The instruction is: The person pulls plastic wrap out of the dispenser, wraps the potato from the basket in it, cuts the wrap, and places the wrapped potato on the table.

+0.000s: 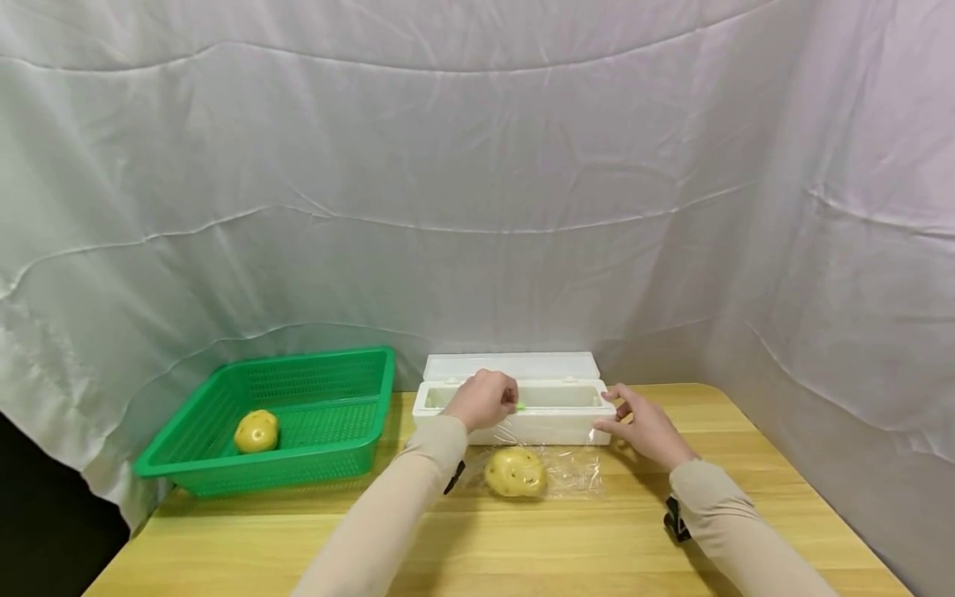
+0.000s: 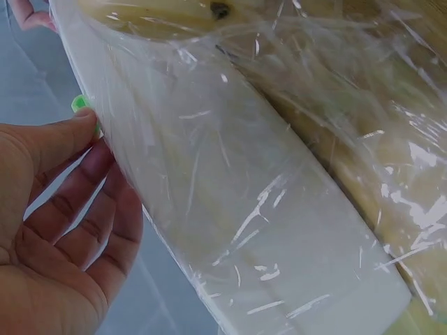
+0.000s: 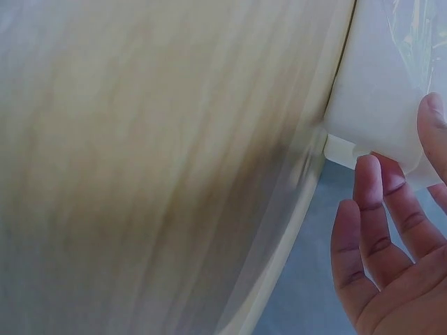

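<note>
A white cling film dispenser [image 1: 548,424] stands with its lid [image 1: 515,365] tipped back. My left hand [image 1: 483,400] is at its front rim, pinching a small green slide cutter [image 2: 82,105] between thumb and fingers. At the dispenser's right end, my right hand [image 1: 643,424] holds the corner, thumb on the front and fingertips around the end face [image 3: 377,150]. Clear cling film [image 1: 578,473] hangs down the front and spreads over the tabletop. A yellow potato [image 1: 515,473] sits in front of the dispenser with film over it.
On the left stands a green plastic basket [image 1: 279,464] with a second potato [image 1: 257,431] inside. The wooden table [image 1: 567,555] ends at a right-hand edge, and a pale curtain [image 1: 477,182] hangs behind everything.
</note>
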Tool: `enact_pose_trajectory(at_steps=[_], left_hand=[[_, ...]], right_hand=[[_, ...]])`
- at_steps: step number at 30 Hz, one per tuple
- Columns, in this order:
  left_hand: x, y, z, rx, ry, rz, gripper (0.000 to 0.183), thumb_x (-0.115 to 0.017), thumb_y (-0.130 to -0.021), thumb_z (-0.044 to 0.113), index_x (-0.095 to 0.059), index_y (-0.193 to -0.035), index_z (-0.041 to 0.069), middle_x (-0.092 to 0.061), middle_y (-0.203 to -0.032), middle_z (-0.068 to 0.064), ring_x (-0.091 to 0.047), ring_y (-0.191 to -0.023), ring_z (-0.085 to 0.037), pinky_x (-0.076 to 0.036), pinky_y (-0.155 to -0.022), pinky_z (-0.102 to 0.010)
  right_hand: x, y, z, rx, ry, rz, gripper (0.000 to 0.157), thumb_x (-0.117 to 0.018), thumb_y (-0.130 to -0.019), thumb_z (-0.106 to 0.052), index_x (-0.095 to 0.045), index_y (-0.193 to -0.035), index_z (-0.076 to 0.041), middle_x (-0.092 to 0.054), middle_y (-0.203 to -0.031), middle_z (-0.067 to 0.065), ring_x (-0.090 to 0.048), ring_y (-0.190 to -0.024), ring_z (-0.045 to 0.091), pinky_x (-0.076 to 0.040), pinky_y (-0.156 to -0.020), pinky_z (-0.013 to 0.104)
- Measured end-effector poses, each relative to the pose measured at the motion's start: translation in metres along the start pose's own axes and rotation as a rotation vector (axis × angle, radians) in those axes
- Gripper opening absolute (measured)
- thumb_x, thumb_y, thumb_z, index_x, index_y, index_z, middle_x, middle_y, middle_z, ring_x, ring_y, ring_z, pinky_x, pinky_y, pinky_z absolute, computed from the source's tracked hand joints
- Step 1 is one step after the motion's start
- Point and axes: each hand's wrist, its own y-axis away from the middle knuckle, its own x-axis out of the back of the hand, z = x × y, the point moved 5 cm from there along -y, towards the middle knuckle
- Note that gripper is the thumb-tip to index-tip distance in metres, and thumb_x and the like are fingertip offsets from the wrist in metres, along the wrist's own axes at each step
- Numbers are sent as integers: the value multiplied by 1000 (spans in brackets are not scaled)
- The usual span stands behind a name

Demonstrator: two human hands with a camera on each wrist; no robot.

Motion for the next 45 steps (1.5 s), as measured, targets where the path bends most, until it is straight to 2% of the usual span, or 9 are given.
enact_pose_trajectory(at_steps=[4,14,18,24,34,39,45], left_hand=[[2,1,-2,-22,1,19,11,-82,-94,10,-77,-85,15,-76,-85,2,-64,-77,-11,-60,-81,-35],[5,5,-5,-24,16,1,12,-78,-96,4,-76,-86,12,-75,-85,-1,-62,-76,-12,-57,-77,-30],[6,7,-9,12,-12,1,8,-79,-96,9,-77,-90,15,-77,-90,1,-67,-82,-13,-59,-79,-32],[11,14,-15,67,-68,17,9,-82,-96,18,-76,-90,22,-75,-90,5,-67,-82,-13,-57,-74,-37],[19,24,-34,78,-105,38,10,-82,-94,16,-76,-88,21,-72,-86,4,-64,-77,-15,-53,-66,-35],[26,32,-42,90,-111,38,12,-82,-93,14,-75,-87,20,-70,-83,3,-63,-77,-16,-53,-68,-37],[32,39,-50,115,-108,19,10,-80,-93,10,-75,-87,17,-72,-88,1,-63,-82,-17,-56,-74,-41]], right_hand=[[1,-1,0,3,0,2,53,-82,-96,-33,-59,-136,-8,-72,-105,15,-67,-87,22,-54,-75,37],[-2,-3,1,-8,-6,-10,54,-82,-96,-34,-59,-137,-8,-72,-105,14,-66,-81,19,-52,-74,36],[-3,-3,0,-11,-14,-11,53,-82,-96,-34,-58,-137,-8,-72,-105,14,-66,-81,19,-52,-74,35],[-4,-5,-1,-4,-14,-12,53,-82,-96,-33,-59,-136,-8,-72,-104,14,-67,-81,19,-51,-74,35],[-3,-4,-3,-8,-18,-17,52,-81,-98,-34,-58,-138,-8,-70,-107,16,-65,-84,21,-51,-72,35],[-3,-4,-2,-6,-14,-18,53,-80,-98,-33,-58,-139,-7,-70,-107,16,-64,-83,21,-51,-72,35],[-2,-4,-2,-2,-11,-14,51,-80,-98,-32,-59,-137,-7,-70,-105,16,-62,-83,22,-50,-72,35]])
